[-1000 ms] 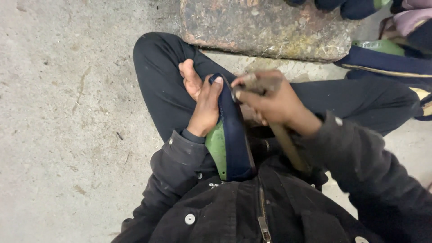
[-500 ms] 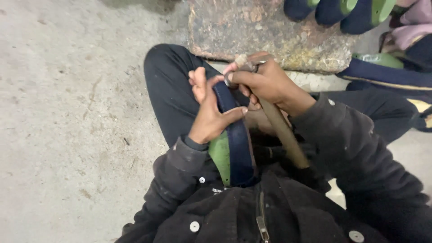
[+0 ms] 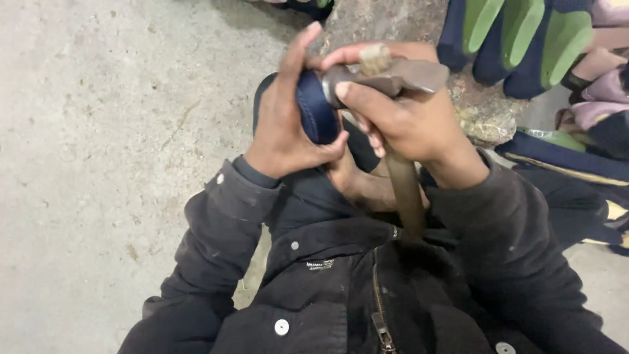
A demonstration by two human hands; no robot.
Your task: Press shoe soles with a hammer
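1. Navy-blue curved shoe upper [image 3: 318, 115] sits at centre top of view, raised over the lap, between both hands.
2. Left hand [image 3: 285, 121] wraps it: thumb pressed under the lower edge, fingers curled round the far side, index tip up.
3. Right hand [image 3: 400, 111] fist-tight on a small hammer w/ grey metal head and brown wooden handle [image 3: 393, 85]; head touches the upper's right edge, handle runs down toward the black zip jacket [image 3: 367, 295].
4. Rough stone slab [image 3: 472, 105] lies behind the hands on the grey concrete floor [image 3: 98, 164].
5. Stack of navy-and-green shoe pieces [image 3: 517, 39] at top right, well apart from the hands.
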